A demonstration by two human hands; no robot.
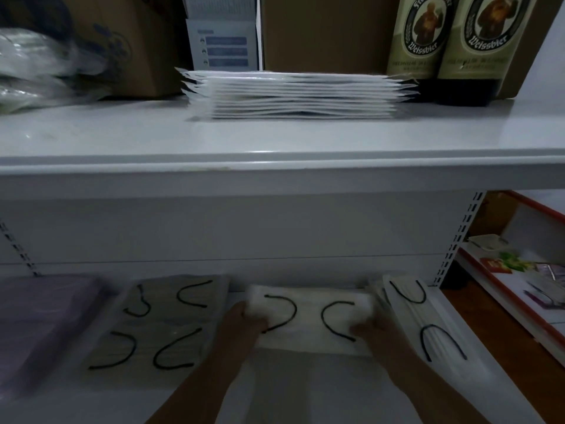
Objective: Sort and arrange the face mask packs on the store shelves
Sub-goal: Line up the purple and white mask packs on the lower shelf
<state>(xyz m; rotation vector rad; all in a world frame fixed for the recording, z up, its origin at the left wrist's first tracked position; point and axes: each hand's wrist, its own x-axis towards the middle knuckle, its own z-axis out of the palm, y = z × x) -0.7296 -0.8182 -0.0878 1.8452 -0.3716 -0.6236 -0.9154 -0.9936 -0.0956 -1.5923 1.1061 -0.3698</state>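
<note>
Blurred plastic bags (36, 65), cut off left

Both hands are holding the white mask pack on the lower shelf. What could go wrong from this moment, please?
1. The white mask pack sits close between the grey packs and the tilted pack on the right; sliding it may push a neighbour out of line.
2. The left hand and right hand grip only its ends, so the soft middle might sag or buckle.
3. The picture is blurred, so the exact edge contact is unclear.

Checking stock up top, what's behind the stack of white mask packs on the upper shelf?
Behind the stack of white mask packs stand a brown cardboard box and a white printed box. Their bases are covered by the stack.
</note>
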